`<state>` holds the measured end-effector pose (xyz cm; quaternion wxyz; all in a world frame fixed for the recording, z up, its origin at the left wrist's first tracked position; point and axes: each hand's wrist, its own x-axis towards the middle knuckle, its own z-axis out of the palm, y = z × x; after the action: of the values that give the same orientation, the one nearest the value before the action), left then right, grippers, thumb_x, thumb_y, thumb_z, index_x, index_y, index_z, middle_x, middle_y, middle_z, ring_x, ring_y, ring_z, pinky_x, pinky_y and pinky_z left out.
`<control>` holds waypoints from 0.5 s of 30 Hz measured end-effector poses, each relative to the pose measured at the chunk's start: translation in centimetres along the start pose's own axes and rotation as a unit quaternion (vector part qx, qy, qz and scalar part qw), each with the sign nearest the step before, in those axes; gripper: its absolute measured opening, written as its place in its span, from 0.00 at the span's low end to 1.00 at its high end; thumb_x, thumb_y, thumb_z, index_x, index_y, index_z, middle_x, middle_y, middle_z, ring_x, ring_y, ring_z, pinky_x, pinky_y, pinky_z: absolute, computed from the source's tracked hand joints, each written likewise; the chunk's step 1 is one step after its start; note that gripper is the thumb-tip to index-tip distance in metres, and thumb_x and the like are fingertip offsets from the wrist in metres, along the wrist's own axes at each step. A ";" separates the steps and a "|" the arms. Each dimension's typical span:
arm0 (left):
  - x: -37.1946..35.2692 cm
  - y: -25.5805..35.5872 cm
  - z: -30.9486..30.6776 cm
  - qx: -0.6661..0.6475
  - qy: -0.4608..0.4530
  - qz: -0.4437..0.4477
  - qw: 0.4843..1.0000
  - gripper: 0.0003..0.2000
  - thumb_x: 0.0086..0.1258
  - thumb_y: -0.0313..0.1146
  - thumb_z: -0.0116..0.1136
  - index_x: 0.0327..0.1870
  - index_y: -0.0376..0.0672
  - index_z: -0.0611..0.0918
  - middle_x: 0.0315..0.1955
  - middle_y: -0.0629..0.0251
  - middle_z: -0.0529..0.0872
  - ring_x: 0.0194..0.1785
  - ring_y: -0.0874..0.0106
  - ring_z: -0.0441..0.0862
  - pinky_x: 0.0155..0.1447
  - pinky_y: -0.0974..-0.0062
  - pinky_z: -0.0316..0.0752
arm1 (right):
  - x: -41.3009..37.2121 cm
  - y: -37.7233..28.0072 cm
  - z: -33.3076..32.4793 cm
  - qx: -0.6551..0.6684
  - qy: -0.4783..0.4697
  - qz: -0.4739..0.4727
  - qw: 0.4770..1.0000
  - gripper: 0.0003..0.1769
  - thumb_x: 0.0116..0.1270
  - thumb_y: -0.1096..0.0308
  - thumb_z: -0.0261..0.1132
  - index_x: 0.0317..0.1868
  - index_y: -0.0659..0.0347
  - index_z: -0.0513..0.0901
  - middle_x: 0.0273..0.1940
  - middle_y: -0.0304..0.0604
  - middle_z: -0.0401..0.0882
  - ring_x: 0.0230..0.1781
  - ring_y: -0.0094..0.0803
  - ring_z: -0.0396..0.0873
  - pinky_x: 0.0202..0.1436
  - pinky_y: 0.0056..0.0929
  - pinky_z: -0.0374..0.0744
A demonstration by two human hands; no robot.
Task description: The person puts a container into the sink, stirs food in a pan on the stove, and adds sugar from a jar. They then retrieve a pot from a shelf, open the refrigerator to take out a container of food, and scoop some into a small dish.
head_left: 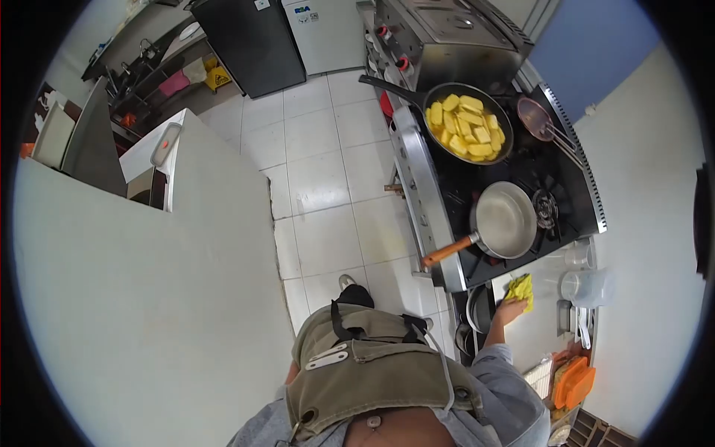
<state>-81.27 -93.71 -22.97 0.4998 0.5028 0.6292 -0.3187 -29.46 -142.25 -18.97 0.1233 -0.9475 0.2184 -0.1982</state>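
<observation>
My right hand [508, 310] reaches out to the right and rests on a crumpled yellow cloth [520, 287], fingers closed over its near edge. The cloth lies on the pale counter [538, 335] just below the black stove [555, 205]. My left hand is out of sight, hidden below my olive apron [372, 365]. An empty steel pan [506, 220] with an orange handle sits on the nearest burner, just above the cloth.
A black frying pan [467, 123] full of yellow pieces sits on the far burner, with a small reddish skimmer [536, 118] beside it. Clear containers [586, 285] and an orange item [573, 381] stand on the counter. A big white worktop [149, 298] fills the left; tiled floor [328, 186] runs between.
</observation>
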 end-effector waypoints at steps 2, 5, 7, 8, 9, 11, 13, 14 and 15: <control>2.3 2.4 -3.7 0.021 -0.002 -0.003 1.000 0.21 0.62 0.50 0.48 0.42 0.41 0.79 0.33 0.66 0.84 0.28 0.67 0.80 0.35 0.62 0.72 | -0.1 0.2 0.4 0.041 0.025 0.021 0.999 0.26 0.61 0.68 0.57 0.58 0.72 0.65 0.53 0.66 0.69 0.56 0.59 0.67 0.60 0.45 0.66; 5.8 7.5 -9.8 0.055 0.007 -0.003 0.998 0.21 0.62 0.50 0.48 0.43 0.41 0.79 0.33 0.66 0.84 0.28 0.67 0.80 0.35 0.62 0.72 | -1.1 -1.1 -1.6 -0.009 -0.019 0.054 0.998 0.31 0.63 0.59 0.58 0.62 0.68 0.62 0.57 0.60 0.69 0.56 0.55 0.68 0.60 0.44 0.67; 8.2 12.4 -14.0 0.079 0.028 -0.004 0.997 0.21 0.63 0.50 0.48 0.43 0.41 0.79 0.33 0.66 0.84 0.28 0.67 0.80 0.36 0.62 0.72 | -2.8 -7.7 -5.0 -0.164 0.053 0.160 0.972 0.34 0.64 0.48 0.55 0.63 0.62 0.63 0.60 0.57 0.66 0.55 0.54 0.70 0.56 0.46 0.68; 9.2 15.2 -15.6 0.082 0.038 -0.001 0.996 0.21 0.63 0.50 0.48 0.43 0.41 0.79 0.33 0.66 0.84 0.28 0.67 0.80 0.36 0.62 0.72 | -3.8 -5.8 -2.9 -0.188 0.112 0.140 0.966 0.34 0.65 0.44 0.53 0.62 0.61 0.63 0.61 0.57 0.65 0.56 0.53 0.69 0.55 0.47 0.69; 9.9 18.1 -17.1 0.075 0.061 0.003 0.995 0.20 0.63 0.47 0.48 0.44 0.40 0.79 0.33 0.63 0.84 0.29 0.66 0.81 0.34 0.61 0.73 | -5.1 -4.4 -1.7 -0.211 0.171 0.117 0.955 0.35 0.65 0.41 0.51 0.62 0.59 0.64 0.62 0.56 0.64 0.57 0.52 0.69 0.54 0.48 0.69; 11.6 22.7 -18.9 0.034 0.059 0.056 0.996 0.19 0.63 0.45 0.50 0.48 0.41 0.77 0.36 0.62 0.83 0.33 0.66 0.80 0.37 0.61 0.72 | -8.4 -4.9 -2.3 -0.161 0.115 0.167 0.966 0.32 0.66 0.46 0.52 0.62 0.60 0.63 0.62 0.57 0.63 0.60 0.52 0.66 0.55 0.49 0.71; 13.0 27.0 -19.8 -0.034 0.052 0.122 0.991 0.19 0.64 0.43 0.50 0.51 0.42 0.75 0.39 0.60 0.82 0.37 0.67 0.80 0.39 0.63 0.72 | -13.4 -7.3 -2.3 -0.172 0.126 0.195 0.957 0.33 0.62 0.51 0.59 0.61 0.61 0.63 0.56 0.56 0.70 0.56 0.51 0.71 0.52 0.47 0.75; 13.6 29.3 -19.2 -0.069 0.046 0.146 0.986 0.19 0.64 0.43 0.50 0.51 0.42 0.74 0.38 0.60 0.82 0.36 0.68 0.80 0.37 0.64 0.72 | -16.2 -7.6 -1.5 -0.156 0.073 0.249 0.953 0.31 0.60 0.54 0.57 0.61 0.59 0.65 0.59 0.52 0.67 0.58 0.51 0.69 0.51 0.49 0.74; 14.2 31.4 -18.3 -0.088 0.014 0.173 0.981 0.19 0.65 0.43 0.50 0.52 0.42 0.74 0.38 0.60 0.82 0.35 0.68 0.80 0.35 0.66 0.72 | -19.7 -7.5 0.3 -0.201 0.087 0.227 0.949 0.28 0.59 0.56 0.57 0.58 0.60 0.68 0.55 0.53 0.71 0.56 0.50 0.71 0.51 0.49 0.74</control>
<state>-56.96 -63.58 -27.85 0.5809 0.5621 0.5655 -0.1636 -42.87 -126.55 -23.24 -0.0479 -0.8570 0.4729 -0.1989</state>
